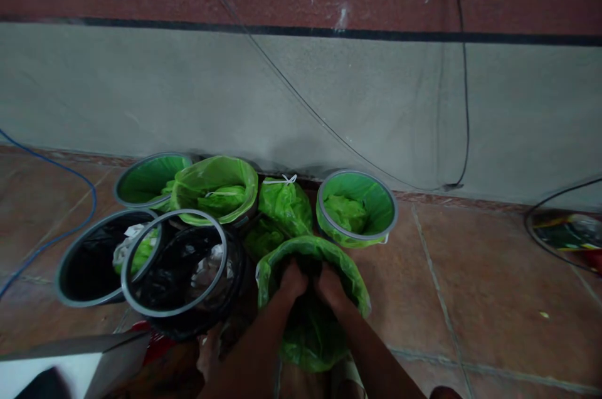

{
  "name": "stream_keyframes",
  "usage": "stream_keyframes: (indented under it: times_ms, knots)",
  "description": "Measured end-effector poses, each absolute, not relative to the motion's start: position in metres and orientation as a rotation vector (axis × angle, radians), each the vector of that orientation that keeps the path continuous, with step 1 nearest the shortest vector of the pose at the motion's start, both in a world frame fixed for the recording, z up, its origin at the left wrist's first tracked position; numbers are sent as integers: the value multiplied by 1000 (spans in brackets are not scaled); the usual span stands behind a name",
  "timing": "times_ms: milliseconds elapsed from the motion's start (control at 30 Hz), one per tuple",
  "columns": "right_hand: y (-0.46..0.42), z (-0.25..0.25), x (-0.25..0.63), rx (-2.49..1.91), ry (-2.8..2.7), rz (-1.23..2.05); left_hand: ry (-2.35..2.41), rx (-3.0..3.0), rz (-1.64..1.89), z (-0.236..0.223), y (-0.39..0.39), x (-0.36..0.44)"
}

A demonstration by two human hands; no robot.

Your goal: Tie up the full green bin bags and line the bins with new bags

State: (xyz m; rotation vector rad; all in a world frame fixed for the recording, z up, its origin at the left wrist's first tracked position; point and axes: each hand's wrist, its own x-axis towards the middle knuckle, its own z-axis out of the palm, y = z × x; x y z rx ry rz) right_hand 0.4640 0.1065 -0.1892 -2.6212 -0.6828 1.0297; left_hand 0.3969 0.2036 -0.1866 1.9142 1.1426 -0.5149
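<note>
Both of my arms reach down into a trash bin lined with a green bag (313, 349), whose edge is folded over the rim. My left hand (294, 280) and my right hand (329, 286) are close together inside it. Their fingers are hidden in the dark interior, so what they touch does not show. Just beyond stands a tied green bag (285, 204) with a white drawstring. To its right is a bin with a grey ring (392, 198), holding crumpled green plastic.
On the left are a wide green-lined bin (249, 176), another green-lined bin (125, 182), and a black-lined bin (70, 273). A loose grey ring (126, 276) lies over a second black-lined bin. A blue cable (91, 192) crosses the tiles; a black cable (465, 98) hangs down the wall.
</note>
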Motion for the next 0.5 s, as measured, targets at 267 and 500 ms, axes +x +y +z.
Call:
stream_keyframes:
  times_ms: [267,500]
  knots:
    - [56,-113,390,-2231,-334,651,933,1931,-414,-123,179,357]
    - [-14,-118,437,-1924,469,447,674,1752,-327,-105,137,365]
